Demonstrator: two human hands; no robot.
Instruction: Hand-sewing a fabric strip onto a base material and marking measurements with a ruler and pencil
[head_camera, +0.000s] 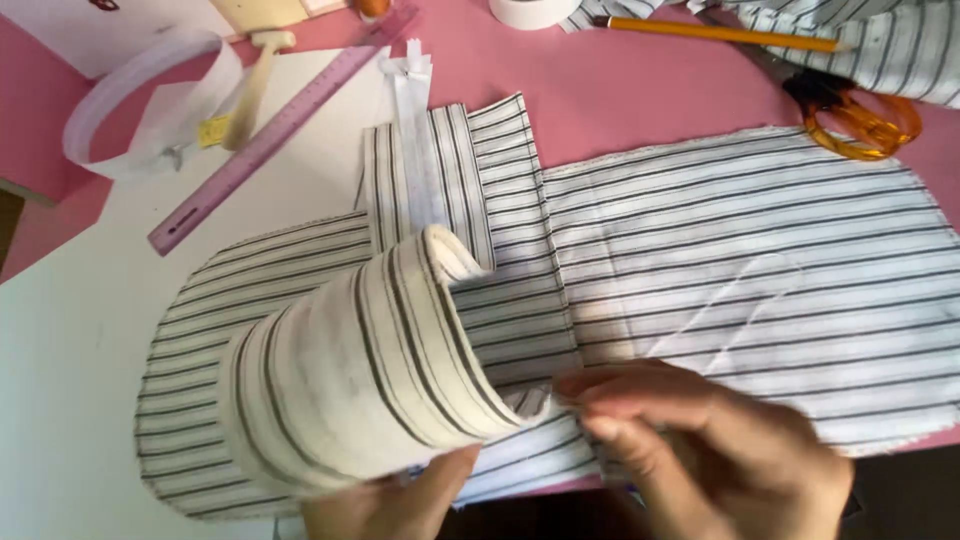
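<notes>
Striped fabric piece flat on pink table, left of orange scissors. Near edge rolled up into curl. Right hand pinching that edge; left hand under curl, grip can't tell. Prob. light, limp, frays: hold at hem.

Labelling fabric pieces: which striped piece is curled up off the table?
The striped piece by the left hand, rolled into a loop; the wide piece to its right lies flat.
</notes>
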